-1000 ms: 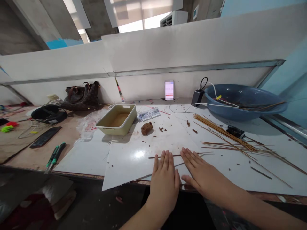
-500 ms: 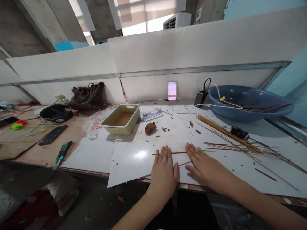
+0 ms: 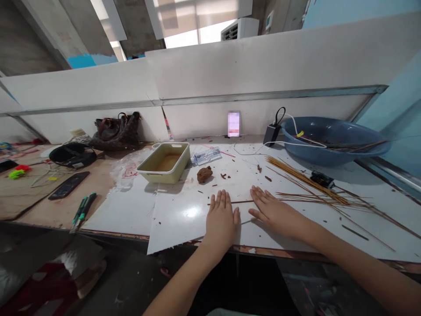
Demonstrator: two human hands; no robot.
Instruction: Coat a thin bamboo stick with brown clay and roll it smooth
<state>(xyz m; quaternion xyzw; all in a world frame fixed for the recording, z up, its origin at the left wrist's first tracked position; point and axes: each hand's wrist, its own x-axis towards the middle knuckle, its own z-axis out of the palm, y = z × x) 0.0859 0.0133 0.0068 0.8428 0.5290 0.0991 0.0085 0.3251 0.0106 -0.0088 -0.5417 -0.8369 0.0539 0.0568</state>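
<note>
my left hand point(image 3: 221, 221) and right hand point(image 3: 274, 213) lie palm down on a white plastic sheet point(image 3: 184, 215), fingers spread and flat on both, pinching nothing. the thin brown stick point(image 3: 245, 202) lies crosswise on the sheet, running under my left fingertips, with its other end just by my right fingertips.

risks, as i read them from here: the stick is slender and could roll out from under uneven pressure, and the sheet looks loose on the bench, so a hard push could slide it. the loose pile of thin sticks point(image 3: 305, 195) sits just beyond my right hand and could get snagged if that hand swings wide (same for the brown clay lump point(image 3: 204, 174), though it sits farther off).

containers: the cream plastic tray point(image 3: 163, 174) has a brownish film on its floor; the blue basin point(image 3: 358, 157) holds a few long sticks, with a white cable point(image 3: 312, 145) draped across it
</note>
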